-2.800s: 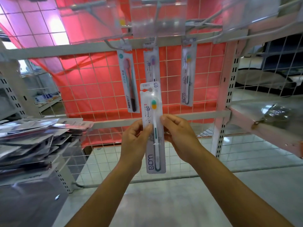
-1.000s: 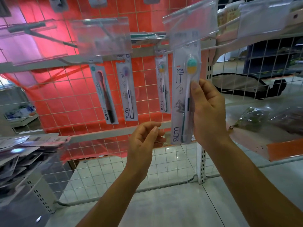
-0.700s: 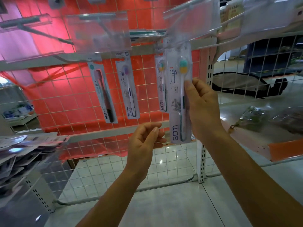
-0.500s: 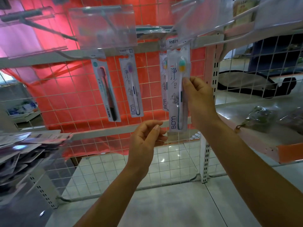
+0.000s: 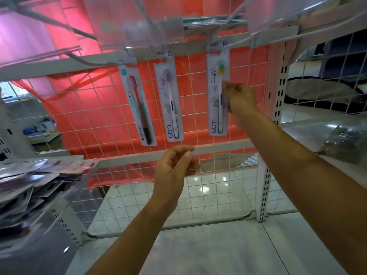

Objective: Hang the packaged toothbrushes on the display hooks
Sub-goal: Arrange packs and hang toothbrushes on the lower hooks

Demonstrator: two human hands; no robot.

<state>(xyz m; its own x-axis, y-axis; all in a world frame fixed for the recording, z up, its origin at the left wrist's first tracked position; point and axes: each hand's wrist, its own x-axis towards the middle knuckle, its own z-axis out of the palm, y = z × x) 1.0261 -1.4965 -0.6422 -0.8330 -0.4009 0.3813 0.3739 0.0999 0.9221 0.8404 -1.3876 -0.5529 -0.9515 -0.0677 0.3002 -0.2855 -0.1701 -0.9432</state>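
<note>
- Now the pack [image 5: 217, 100] hangs from the right hook [image 5: 248, 39]; a second ago it was only being lifted towards it.
- The right hand [image 5: 239, 96] still pinches its edge.
- The left hand [image 5: 174, 165] waits below, loosely curled, empty.
- Likely next: let go and fetch another from the pile [image 5: 29, 175].

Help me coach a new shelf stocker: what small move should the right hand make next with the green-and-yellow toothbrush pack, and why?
Probably release it: the right hand pinches the edge of the green-and-yellow toothbrush pack, which seems to hang straight from its top, level with the two packs to its left. The left hand holds nothing.
</note>
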